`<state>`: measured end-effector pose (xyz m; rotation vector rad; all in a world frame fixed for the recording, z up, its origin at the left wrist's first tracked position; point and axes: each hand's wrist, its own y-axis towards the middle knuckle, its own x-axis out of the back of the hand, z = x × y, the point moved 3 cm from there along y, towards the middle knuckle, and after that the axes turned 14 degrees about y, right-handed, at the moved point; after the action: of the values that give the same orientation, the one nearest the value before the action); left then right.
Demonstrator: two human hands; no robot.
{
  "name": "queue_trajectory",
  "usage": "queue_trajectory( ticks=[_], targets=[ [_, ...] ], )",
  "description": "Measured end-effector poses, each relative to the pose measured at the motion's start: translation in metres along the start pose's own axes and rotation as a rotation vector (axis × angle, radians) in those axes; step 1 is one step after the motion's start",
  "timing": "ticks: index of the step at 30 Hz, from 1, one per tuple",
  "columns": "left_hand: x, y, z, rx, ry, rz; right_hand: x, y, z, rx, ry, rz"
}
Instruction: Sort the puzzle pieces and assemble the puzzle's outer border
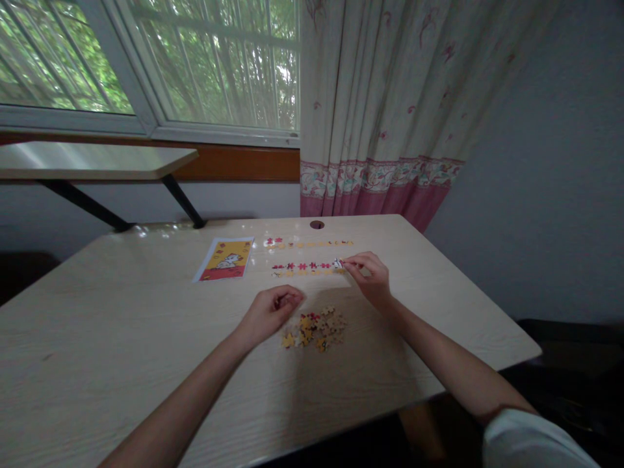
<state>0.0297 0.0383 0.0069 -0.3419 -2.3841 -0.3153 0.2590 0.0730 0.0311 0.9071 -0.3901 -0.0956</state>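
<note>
My right hand point(369, 276) pinches a small jigsaw puzzle piece point(340, 262) at the right end of a row of red pieces point(302, 266). Just below that row runs a line of yellow pieces point(312, 273). My left hand point(275, 309) rests on the table with curled fingers, beside a loose pile of puzzle pieces point(319, 328); whether anything is inside the fingers is hidden. Some pieces in the pile show yellow or red faces, others plain tan backs. Farther back lies another row of yellow pieces point(312, 244), with a few red ones at its left end.
A picture sheet point(225, 260) of a white animal on yellow and red lies left of the rows. The pale wooden table point(146, 338) has a round cable hole point(316, 225) near its back edge. A raised shelf point(97, 159) stands at the back left, near the window and curtain point(370, 130).
</note>
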Motion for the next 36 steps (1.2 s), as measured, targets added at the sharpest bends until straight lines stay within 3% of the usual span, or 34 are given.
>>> queue_trajectory(
  ticks=[7,9,14,19,23,26,30,33,36],
  targets=[
    [0.000,0.001,0.003,-0.006,0.021,-0.002,-0.001,0.002,0.003,0.015,0.005,0.008],
    [-0.001,0.000,0.002,0.003,0.005,0.016,-0.005,0.002,0.005,0.029,0.065,0.113],
    [-0.006,-0.004,-0.008,0.012,-0.013,0.082,-0.025,-0.009,0.017,0.069,0.263,0.552],
    [-0.009,-0.006,-0.015,-0.005,-0.047,0.106,-0.034,-0.018,0.028,0.020,0.291,0.719],
    [-0.009,-0.007,-0.017,-0.013,-0.050,0.128,-0.036,-0.020,0.029,0.008,0.294,0.725],
    [-0.010,-0.006,-0.016,-0.004,-0.101,0.149,-0.036,-0.019,0.029,0.044,0.316,0.645],
    [-0.009,-0.002,-0.008,0.071,-0.249,0.039,-0.034,-0.017,0.028,0.080,0.282,0.478],
    [-0.008,0.001,-0.002,0.139,-0.386,-0.041,-0.033,-0.018,0.028,0.109,0.222,0.437],
    [-0.008,0.002,-0.001,0.159,-0.425,-0.048,-0.034,-0.020,0.029,0.142,0.154,0.417]
  ],
)
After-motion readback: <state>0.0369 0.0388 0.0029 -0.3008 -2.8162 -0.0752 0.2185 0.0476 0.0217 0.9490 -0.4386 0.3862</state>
